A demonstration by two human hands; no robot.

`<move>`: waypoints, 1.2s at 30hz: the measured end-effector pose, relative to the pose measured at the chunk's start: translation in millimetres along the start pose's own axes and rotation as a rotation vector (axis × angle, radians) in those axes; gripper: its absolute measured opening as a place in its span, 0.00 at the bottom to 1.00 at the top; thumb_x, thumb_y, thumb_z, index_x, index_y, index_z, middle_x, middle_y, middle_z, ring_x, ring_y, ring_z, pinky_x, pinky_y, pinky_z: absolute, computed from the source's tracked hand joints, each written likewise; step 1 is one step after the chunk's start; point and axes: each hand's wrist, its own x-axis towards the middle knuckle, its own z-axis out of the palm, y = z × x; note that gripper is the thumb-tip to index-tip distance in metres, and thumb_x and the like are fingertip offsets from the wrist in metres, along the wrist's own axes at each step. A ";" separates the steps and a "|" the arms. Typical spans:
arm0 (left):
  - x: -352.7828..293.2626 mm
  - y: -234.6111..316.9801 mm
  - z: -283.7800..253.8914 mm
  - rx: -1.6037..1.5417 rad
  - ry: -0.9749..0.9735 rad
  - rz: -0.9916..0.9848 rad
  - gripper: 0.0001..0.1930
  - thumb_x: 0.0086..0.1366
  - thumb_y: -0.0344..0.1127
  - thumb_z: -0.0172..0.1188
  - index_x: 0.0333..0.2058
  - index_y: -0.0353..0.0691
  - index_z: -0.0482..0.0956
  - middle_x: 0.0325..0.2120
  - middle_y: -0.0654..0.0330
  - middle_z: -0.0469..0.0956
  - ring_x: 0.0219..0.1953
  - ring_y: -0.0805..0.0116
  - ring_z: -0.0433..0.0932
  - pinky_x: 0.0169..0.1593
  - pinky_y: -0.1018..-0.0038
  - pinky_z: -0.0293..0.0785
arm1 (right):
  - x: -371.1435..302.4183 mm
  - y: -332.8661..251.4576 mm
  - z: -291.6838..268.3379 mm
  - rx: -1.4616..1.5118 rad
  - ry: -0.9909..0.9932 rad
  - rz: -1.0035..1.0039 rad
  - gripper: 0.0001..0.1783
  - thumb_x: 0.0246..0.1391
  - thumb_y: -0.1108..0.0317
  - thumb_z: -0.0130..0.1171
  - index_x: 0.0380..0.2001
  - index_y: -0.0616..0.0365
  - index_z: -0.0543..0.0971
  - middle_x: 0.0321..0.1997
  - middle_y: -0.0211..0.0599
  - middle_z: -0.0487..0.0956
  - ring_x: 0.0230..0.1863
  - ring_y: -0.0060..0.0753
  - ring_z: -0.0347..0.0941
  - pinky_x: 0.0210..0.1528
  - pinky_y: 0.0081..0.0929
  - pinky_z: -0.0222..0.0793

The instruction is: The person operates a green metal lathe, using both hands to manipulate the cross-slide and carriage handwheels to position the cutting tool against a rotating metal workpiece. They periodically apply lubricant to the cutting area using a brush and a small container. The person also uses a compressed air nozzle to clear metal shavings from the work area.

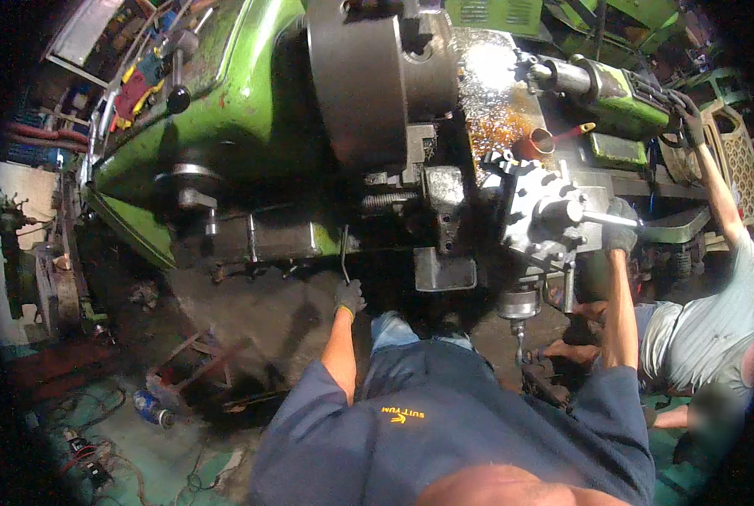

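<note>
A large green lathe fills the upper half of the view. My gloved left hand (351,295) is closed around the lower end of a thin metal lever (345,253) at the machine's front. Above and to the right of it is the big round chuck (356,84), with a jaw (421,152) at its lower side. My gloved right hand (621,226) is closed on the bar handle (600,218) of the square tool post (539,207), which has several bolts around its edges. The fingers are partly hidden by the handle and the dark glove.
A brush with a red handle stands in a small pot (535,145) behind the tool post, beside wet metal shavings (499,110). At the right, another person (706,329) reaches a gloved hand (687,116) to the green tailstock (621,97). A can (152,407) and cables lie on the left floor.
</note>
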 end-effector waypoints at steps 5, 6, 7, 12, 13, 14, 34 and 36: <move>3.1 -6.7 -35.4 0.870 0.305 0.522 0.16 0.60 0.38 0.62 0.45 0.40 0.79 0.30 0.55 0.80 0.25 0.52 0.77 0.35 0.58 0.77 | -13.2 -24.6 -17.7 0.013 0.010 0.029 0.18 0.43 0.67 0.63 0.42 0.49 0.83 0.48 0.38 0.82 0.51 0.50 0.74 0.65 0.44 0.62; 3.2 4.8 -51.6 1.128 0.329 0.663 0.17 0.58 0.37 0.63 0.45 0.39 0.80 0.34 0.53 0.82 0.28 0.51 0.79 0.39 0.58 0.77 | -17.9 -24.6 -14.6 0.017 0.103 0.008 0.14 0.51 0.65 0.57 0.41 0.51 0.83 0.46 0.40 0.82 0.51 0.50 0.75 0.62 0.41 0.65; 7.7 22.4 -90.6 1.199 0.361 0.912 0.17 0.56 0.36 0.63 0.44 0.39 0.81 0.38 0.51 0.81 0.34 0.50 0.79 0.43 0.60 0.76 | -19.8 -31.1 -3.7 0.052 0.186 -0.017 0.13 0.58 0.63 0.52 0.40 0.52 0.84 0.44 0.43 0.83 0.50 0.51 0.75 0.59 0.39 0.68; -175.8 234.6 -45.5 0.886 0.685 1.297 0.15 0.65 0.36 0.58 0.48 0.36 0.78 0.40 0.56 0.77 0.38 0.64 0.74 0.44 0.70 0.72 | -12.3 -15.9 -23.6 -0.025 0.023 -0.083 0.19 0.56 0.66 0.54 0.52 0.51 0.77 0.53 0.43 0.79 0.55 0.51 0.73 0.62 0.41 0.66; -215.5 278.2 -37.4 0.541 0.637 1.420 0.15 0.67 0.36 0.56 0.49 0.35 0.77 0.37 0.59 0.76 0.34 0.69 0.73 0.39 0.73 0.71 | -8.1 -6.1 -24.3 -0.016 0.015 -0.116 0.21 0.56 0.67 0.54 0.54 0.52 0.76 0.54 0.44 0.78 0.57 0.51 0.72 0.62 0.42 0.66; -252.3 318.2 -26.5 0.361 0.583 1.534 0.15 0.70 0.37 0.54 0.50 0.34 0.75 0.34 0.62 0.75 0.30 0.75 0.72 0.35 0.76 0.71 | 2.6 18.2 -26.3 -0.093 0.039 -0.221 0.25 0.57 0.67 0.53 0.60 0.55 0.71 0.57 0.44 0.76 0.57 0.50 0.73 0.59 0.41 0.69; -324.4 462.3 -126.9 0.735 0.530 2.051 0.10 0.61 0.32 0.62 0.41 0.38 0.83 0.46 0.49 0.81 0.51 0.51 0.79 0.55 0.62 0.74 | -21.1 -414.5 -175.2 1.111 -0.019 -0.375 0.22 0.58 0.62 0.64 0.54 0.57 0.78 0.51 0.37 0.81 0.52 0.29 0.77 0.55 0.27 0.71; -323.5 446.9 -118.2 0.637 0.474 2.104 0.09 0.61 0.33 0.63 0.40 0.39 0.83 0.46 0.49 0.81 0.50 0.51 0.79 0.54 0.62 0.74 | -13.7 -453.3 -186.6 0.879 0.108 -0.467 0.24 0.57 0.57 0.64 0.55 0.55 0.77 0.53 0.41 0.80 0.52 0.36 0.78 0.55 0.31 0.72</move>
